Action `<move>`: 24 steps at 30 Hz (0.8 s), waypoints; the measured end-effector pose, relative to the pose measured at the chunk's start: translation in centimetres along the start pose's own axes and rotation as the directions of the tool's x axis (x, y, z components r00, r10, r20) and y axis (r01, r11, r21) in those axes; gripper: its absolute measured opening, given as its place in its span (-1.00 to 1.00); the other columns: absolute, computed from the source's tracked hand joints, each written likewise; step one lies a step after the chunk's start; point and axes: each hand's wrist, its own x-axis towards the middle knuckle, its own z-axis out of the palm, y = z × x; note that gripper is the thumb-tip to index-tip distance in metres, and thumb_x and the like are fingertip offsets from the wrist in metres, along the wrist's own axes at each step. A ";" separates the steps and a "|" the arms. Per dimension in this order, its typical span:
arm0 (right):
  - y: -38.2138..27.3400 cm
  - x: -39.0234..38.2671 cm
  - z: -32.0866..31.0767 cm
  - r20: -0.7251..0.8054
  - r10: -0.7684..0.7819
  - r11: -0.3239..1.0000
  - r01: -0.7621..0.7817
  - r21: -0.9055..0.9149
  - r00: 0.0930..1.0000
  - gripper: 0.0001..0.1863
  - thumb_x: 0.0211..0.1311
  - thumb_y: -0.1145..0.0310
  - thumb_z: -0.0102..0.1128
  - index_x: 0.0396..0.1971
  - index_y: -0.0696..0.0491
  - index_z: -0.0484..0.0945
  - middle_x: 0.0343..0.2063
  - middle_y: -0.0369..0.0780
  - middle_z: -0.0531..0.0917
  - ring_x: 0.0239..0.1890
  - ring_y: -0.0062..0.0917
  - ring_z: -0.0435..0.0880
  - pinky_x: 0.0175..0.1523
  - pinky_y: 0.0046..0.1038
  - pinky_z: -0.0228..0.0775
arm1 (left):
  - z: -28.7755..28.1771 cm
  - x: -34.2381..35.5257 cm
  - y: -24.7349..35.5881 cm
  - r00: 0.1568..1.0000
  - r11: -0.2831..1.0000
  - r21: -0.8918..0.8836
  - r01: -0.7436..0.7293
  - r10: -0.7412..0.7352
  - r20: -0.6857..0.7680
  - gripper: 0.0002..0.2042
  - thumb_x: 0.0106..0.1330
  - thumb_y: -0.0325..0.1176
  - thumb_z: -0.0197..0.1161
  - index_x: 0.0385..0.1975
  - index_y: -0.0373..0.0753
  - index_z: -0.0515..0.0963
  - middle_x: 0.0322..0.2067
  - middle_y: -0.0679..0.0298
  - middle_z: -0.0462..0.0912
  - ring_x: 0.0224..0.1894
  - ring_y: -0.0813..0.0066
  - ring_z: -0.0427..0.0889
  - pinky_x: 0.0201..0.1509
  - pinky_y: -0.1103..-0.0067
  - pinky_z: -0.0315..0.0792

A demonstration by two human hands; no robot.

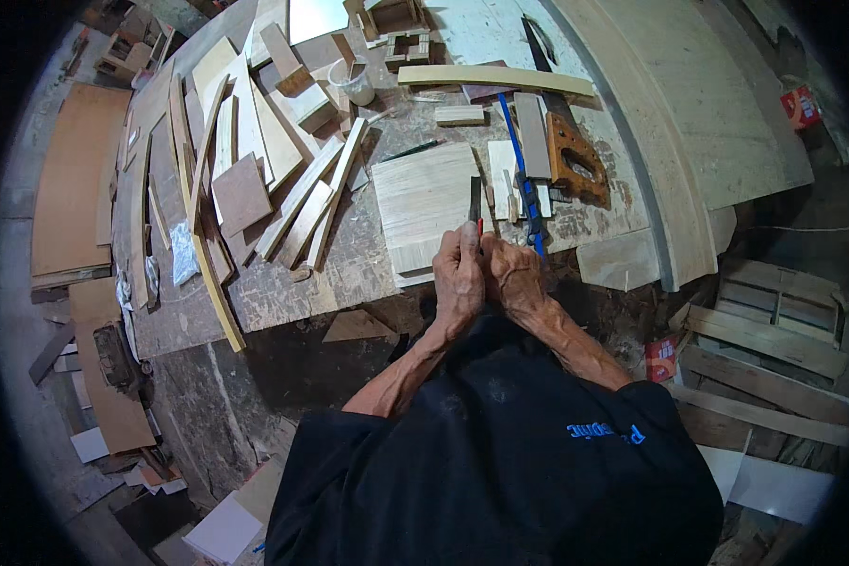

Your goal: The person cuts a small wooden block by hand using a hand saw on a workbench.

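Fingers of my left hand (460,280) and right hand (516,272) grasp a dark-bladed tool (474,200), likely for control. It points toward 12 o'clock, above the pale board (420,193).

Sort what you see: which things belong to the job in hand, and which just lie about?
In the job: left hand, right hand, dark blade; probably pale board.
Lying about, seemingly: saw, white cup, plastic bag, brown square.
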 end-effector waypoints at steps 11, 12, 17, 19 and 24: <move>-1.2 0.8 -1.6 -0.038 0.225 0.950 -0.211 0.230 0.974 -0.72 0.37 0.24 0.08 -0.14 0.11 0.30 -0.41 0.11 0.55 -0.28 0.04 0.62 -0.29 -0.08 0.44 | 2.2 -1.2 2.0 0.946 0.947 -0.003 -0.322 0.322 -0.031 -0.58 0.50 -0.17 0.05 0.17 -0.39 0.41 -0.18 0.01 0.51 -0.10 0.19 0.53 0.06 0.43 0.39; -1.1 0.6 -1.6 -0.035 0.231 0.948 -0.217 0.231 0.972 -0.72 0.37 0.24 0.08 -0.14 0.11 0.30 -0.41 0.11 0.55 -0.28 0.04 0.62 -0.29 -0.08 0.44 | 1.9 -1.4 2.1 0.948 0.948 -0.002 -0.318 0.318 -0.027 -0.58 0.50 -0.17 0.05 0.17 -0.39 0.41 -0.18 0.01 0.51 -0.10 0.19 0.53 0.06 0.43 0.39; 0.3 -0.3 -1.3 -0.035 0.477 0.647 -0.324 0.690 0.878 -0.70 0.48 0.18 -0.02 -0.07 0.12 0.38 -0.53 -0.08 0.57 -0.55 -0.30 0.61 -0.44 -0.26 0.43 | -2.8 -1.3 1.1 0.880 0.776 0.417 -0.474 0.433 0.194 -0.40 0.26 -0.30 0.31 0.26 -0.41 0.31 0.15 -0.12 0.43 0.24 -0.10 0.39 0.31 0.22 0.28; 0.0 -1.1 -2.4 0.182 0.535 0.349 -0.412 0.842 0.825 -0.72 0.49 0.19 -0.03 -0.08 0.12 0.38 -0.56 -0.16 0.56 -0.61 -0.44 0.59 -0.51 -0.35 0.43 | -4.9 -0.4 0.2 0.870 0.479 0.755 -0.447 0.428 0.244 -0.35 0.17 -0.27 0.35 0.26 -0.34 0.31 0.20 -0.03 0.36 0.29 -0.08 0.28 0.30 0.04 0.18; 0.8 -2.6 -2.2 0.350 0.423 0.289 -0.490 0.822 0.836 -0.79 0.46 0.31 0.02 -0.09 0.13 0.38 -0.60 -0.25 0.53 -0.69 -0.61 0.52 -0.63 -0.52 0.39 | -7.6 2.2 -1.6 0.835 0.134 0.835 -0.534 0.238 0.496 -0.33 0.11 -0.19 0.36 0.23 -0.28 0.32 0.17 0.11 0.37 0.25 0.06 0.30 0.26 -0.09 0.10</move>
